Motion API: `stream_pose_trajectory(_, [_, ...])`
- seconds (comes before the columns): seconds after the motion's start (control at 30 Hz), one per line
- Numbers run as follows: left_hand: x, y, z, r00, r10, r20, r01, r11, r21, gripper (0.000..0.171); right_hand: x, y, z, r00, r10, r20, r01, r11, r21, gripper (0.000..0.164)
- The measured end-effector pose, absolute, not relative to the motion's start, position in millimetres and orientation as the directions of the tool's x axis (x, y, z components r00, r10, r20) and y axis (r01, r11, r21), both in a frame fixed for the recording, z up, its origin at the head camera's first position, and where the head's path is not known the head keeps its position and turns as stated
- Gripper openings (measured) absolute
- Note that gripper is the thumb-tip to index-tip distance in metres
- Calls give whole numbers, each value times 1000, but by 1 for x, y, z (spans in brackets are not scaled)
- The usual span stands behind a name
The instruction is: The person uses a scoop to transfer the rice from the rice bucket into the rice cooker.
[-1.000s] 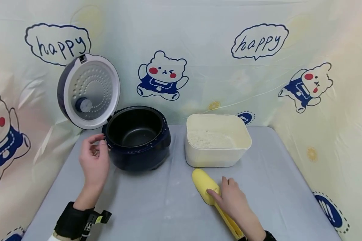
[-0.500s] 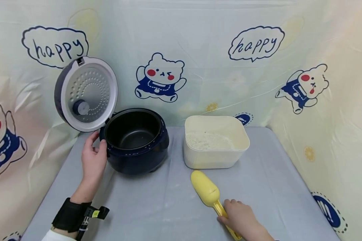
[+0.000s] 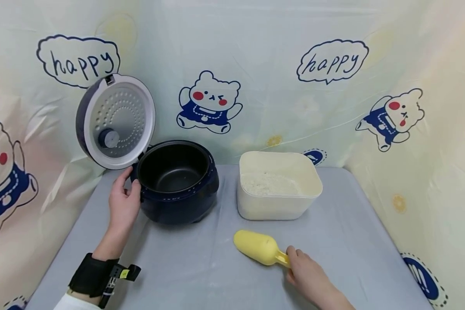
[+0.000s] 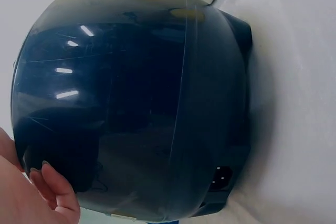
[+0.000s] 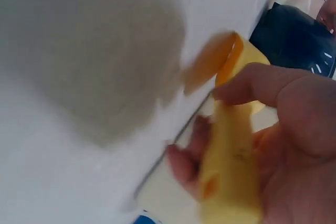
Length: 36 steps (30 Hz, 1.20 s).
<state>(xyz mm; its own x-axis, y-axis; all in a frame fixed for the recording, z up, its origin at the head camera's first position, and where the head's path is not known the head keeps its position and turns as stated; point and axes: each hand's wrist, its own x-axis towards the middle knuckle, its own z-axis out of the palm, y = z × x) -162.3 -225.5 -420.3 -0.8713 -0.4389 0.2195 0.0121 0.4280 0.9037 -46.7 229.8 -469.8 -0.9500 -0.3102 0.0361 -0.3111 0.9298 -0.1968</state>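
My right hand (image 3: 308, 275) grips the handle of a yellow scoop (image 3: 257, 247), whose rounded back faces up in the head view. The right wrist view shows my thumb over the scoop's handle (image 5: 231, 177) with the fingers curled below, blurred. A dark blue rice cooker (image 3: 178, 206) stands with its lid (image 3: 118, 120) raised; the black inner pot (image 3: 174, 165) shows no contents. At the cooker's left side my left hand (image 3: 124, 202) touches the body near the hinge, fingers loosely bent. Right of the cooker, a cream tub (image 3: 279, 206) holds white powder or fine grains (image 3: 269, 183).
A grey cloth covers the table (image 3: 201, 280). Patterned curtain cloth (image 3: 263, 107) hangs close behind the table and along both sides. The raised lid leans back toward the curtain at the left. A socket (image 4: 221, 178) shows low on the cooker.
My right hand has moved down to the scoop's handle and gripped it. The scoop has swung, its head now pointing further left. My left hand has come up against the cooker's side.
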Motion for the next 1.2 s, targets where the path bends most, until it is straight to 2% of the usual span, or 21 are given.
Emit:
stream_pose_trajectory(0.13, [-162, -225, -423, -866, -443, 230, 15, 438, 899, 50, -50, 232, -447, -933, -345, 102, -359, 913, -194, 35])
stream_pose_trajectory(0.3, [-163, -226, -428, -857, -447, 255, 36, 443, 896, 50, -61, 233, -395, -954, -296, 49, -299, 924, -240, 35])
stream_pose_trajectory(0.4, [-162, -227, -431, -855, -448, 262, 46, 438, 898, 49, -67, 235, -365, -958, -274, 83, -287, 926, -247, 28])
stream_pose_trajectory(0.53, [-163, -227, -433, -849, -454, 270, 57, 430, 901, 49, -77, 242, -331, -922, -301, 243, -341, 929, -143, 25])
stream_pose_trajectory(0.67, [-163, -227, -432, -842, -458, 284, 70, 429, 901, 49, -95, 253, -307, -893, -309, 327, -344, 938, -53, 30])
stream_pose_trajectory(0.77, [-163, -228, -431, -840, -462, 286, 72, 426, 902, 49, -116, 263, -301, -874, -312, 372, -348, 937, -32, 31])
stream_pose_trajectory(0.9, [-162, -229, -430, -838, -465, 285, 70, 427, 902, 49, -145, 276, -308, -815, -355, 458, -367, 928, 67, 28])
stream_pose_trajectory(0.97, [-162, -229, -429, -837, -464, 290, 71, 434, 898, 49, -157, 281, -313, -815, -371, 444, -363, 926, 107, 26])
stream_pose_trajectory(1.2, [-164, -228, -431, -830, -461, 314, 88, 447, 890, 48, -192, 289, -319, -910, -363, 200, -348, 932, 104, 30])
